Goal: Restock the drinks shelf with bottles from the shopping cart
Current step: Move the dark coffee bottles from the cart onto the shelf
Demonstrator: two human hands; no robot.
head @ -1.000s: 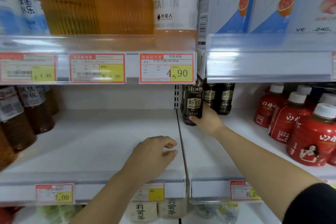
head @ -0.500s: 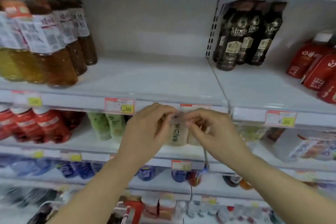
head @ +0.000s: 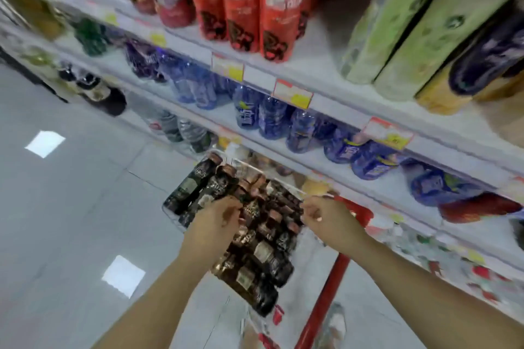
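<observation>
Obs., head view, heavy motion blur.

Dark bottles (head: 263, 249), copper caps, lie on their sides heaped in the shopping cart (head: 326, 303), directly under and beyond the left fingers. The row farthest beyond the fingertips has its long axes running away from the person, caps toward the drinks shelf (head: 326, 71). Those on the wrist side of the fingers lie crosswise to that row; cap direction there is lost in blur.

Change vs. 0.5 s ago: both hands were then raised at a shelf lip, fingertips almost meeting in front of pale-labelled bottles. Now the view looks down into the cart, and the hands are low and set apart with bottles showing between them. 1.0 s ago the right hand gripped a dark bottle standing upright on the shelf; that hand now carries none.

Left hand (head: 215, 221): palm down, forearm reaching forward from the lower edge, fingers curled downward onto the heap, tips at the caps. Cannot tell whether they have closed round a bottle.

Right hand (head: 329, 218): back of hand up, fingers curled in toward the palm, nothing seen in them. It sits over the cart's shelf-side edge, with the heap just left of its fingertips.

Beyond both sets of fingertips: blue bottles (head: 272, 119) on a lower tier, red bottles (head: 279, 8) standing a tier above. Grey tiled floor (head: 71, 207) lies left of the left fingers.
</observation>
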